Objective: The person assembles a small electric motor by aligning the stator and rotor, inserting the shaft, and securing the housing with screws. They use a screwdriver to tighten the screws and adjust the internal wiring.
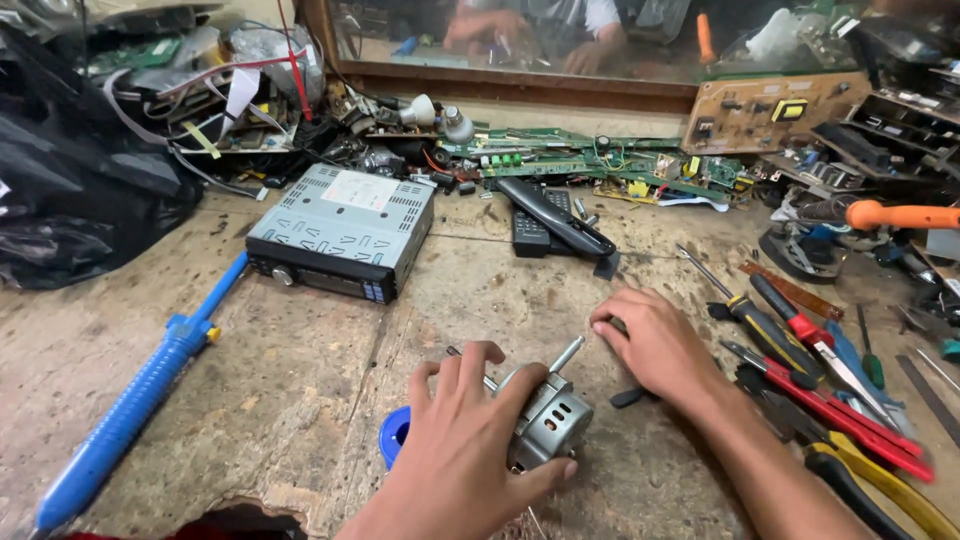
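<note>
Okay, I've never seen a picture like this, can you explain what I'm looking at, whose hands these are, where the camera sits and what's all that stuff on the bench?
This is one picture from a camera worn on a person's head, looking down at their own two bare hands over a worn workbench. The left hand grips a small metal electric motor with a shaft sticking out. The right hand rests flat on the bench beside it; whether anything lies under it is hard to tell. Further back sit a grey car stereo unit and a black remote control. A blue desoldering pump lies at the left, screwdrivers and pliers at the right, and green circuit boards along the back. At the top, another person's hands are working.
</note>
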